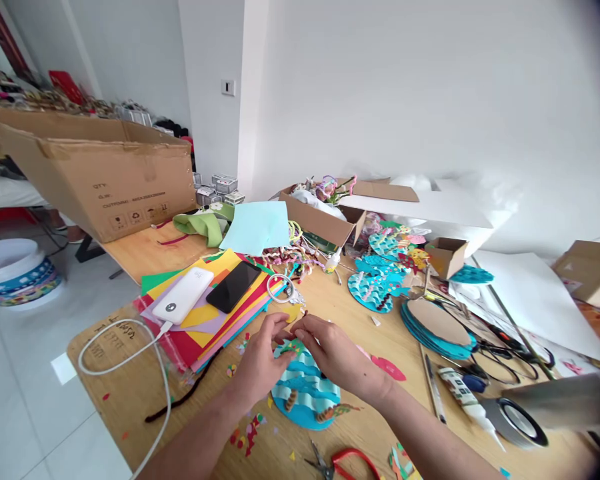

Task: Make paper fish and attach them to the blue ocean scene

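The blue disc (307, 390) lies flat just below the two hands, its far edge partly hidden by them. The left hand (260, 357) reaches in from the left, fingers bent and thumb close to a green scrap (294, 346); the right hand (333, 350) comes from the right, fingers curled and drawn together. Their tips nearly meet over the disc; I cannot tell which hand, if either, grips the scrap.

The disc is round, with wavy pale-blue strips across it and fuzzy brown striped pieces near its near edge. Metal pliers (323, 468) with red handles lie nearer. To the left, a phone (234, 285) and a white power bank (184, 295) rest on coloured sheets (195, 343); to the right is a cardboard-topped stack (437, 325).

The table (347, 303) is wooden, strewn with bright scraps. Beyond it stand a carton (140, 180), far left, and a plain white wall (430, 87).
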